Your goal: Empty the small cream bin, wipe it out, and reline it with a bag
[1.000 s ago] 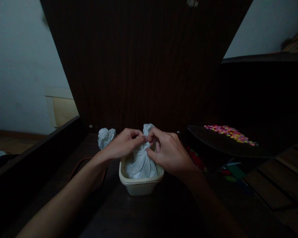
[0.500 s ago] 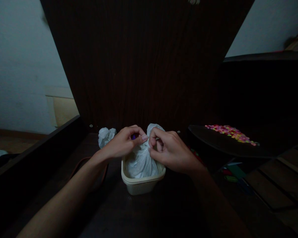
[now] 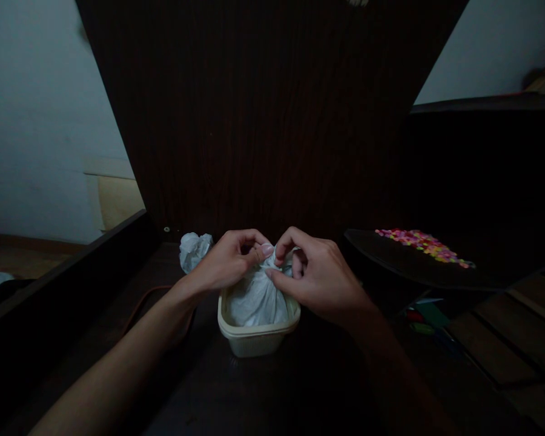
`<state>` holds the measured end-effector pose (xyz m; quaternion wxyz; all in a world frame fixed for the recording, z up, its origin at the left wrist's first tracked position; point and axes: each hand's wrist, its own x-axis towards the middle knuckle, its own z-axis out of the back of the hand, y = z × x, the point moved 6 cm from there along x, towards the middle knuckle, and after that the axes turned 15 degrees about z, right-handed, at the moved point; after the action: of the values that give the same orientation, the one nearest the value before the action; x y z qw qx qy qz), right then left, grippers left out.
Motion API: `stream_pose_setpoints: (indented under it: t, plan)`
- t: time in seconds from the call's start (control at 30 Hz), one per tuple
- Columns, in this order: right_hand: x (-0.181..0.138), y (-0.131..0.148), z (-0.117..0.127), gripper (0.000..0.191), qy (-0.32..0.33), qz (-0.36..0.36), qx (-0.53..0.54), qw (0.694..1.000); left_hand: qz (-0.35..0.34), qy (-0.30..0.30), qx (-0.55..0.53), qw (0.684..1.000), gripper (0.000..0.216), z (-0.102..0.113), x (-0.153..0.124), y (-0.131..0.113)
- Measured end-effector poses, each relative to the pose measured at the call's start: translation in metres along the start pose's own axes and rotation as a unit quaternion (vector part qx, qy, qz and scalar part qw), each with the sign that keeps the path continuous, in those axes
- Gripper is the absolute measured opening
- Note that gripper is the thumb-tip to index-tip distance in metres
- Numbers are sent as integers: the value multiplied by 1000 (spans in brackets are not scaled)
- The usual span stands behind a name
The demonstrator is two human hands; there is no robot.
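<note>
A white plastic bag (image 3: 260, 301), its neck twisted and gathered, sits inside a cream plastic basket (image 3: 258, 339) on the dark wooden surface. My left hand (image 3: 234, 257) pinches the gathered neck between thumb and fingers from the left. From the right, my right hand (image 3: 315, 272) has its thumb and index finger closed on the same twisted part. What the bag contains is hidden. Just left of my left hand lies a crumpled white plastic bag (image 3: 194, 251).
A dark wooden panel (image 3: 263, 133) rises behind the basket. On the right, a rounded dark shelf (image 3: 372, 248) bears a string of pink and yellow beads (image 3: 422, 245). A brown cord-like loop (image 3: 138, 306) lies under my left forearm. A low dark board (image 3: 72, 266) edges the left side.
My right hand's index finger has risen and curled over the bag's neck, with the hand slightly higher. The bag's top behind the fingers shows less. The basket appears shifted slightly left.
</note>
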<state>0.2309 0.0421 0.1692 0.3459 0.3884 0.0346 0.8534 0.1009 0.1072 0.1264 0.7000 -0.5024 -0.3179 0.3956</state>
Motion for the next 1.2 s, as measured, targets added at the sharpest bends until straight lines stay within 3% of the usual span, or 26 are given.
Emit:
stream_pose_setpoints:
  t: [0.13, 0.3, 0.47, 0.63, 0.8, 0.93, 1.07, 1.2]
  plan:
    - [-1, -4, -5, 20, 16, -30, -53, 998, -3, 3, -62, 998, 37, 0, 0, 0]
    - [-2, -5, -8, 22, 37, -20, -43, 998, -7, 40, -97, 994, 43, 0, -1, 1]
    - [-3, -8, -5, 20, 59, -9, 59, 996, -15, 87, -110, 990, 45, -1, 0, 3]
    - [-8, -19, -6, 17, 108, -28, 209, 971, -79, 72, -61, 992, 28, 0, 0, -2]
    - [-10, -21, -3, 18, 146, 0, 262, 954, -80, 63, -37, 994, 19, -1, 1, -2]
    - [-7, -17, -4, 18, 141, -5, 203, 969, -53, 35, 0, 998, 20, 0, 2, -1]
    - [-1, -6, -6, 30, 65, -17, 56, 996, -40, 5, 21, 999, 25, 3, 0, -3]
    - [1, 1, -10, 19, 40, -10, -47, 998, -38, -2, -2, 999, 29, 4, -3, -7]
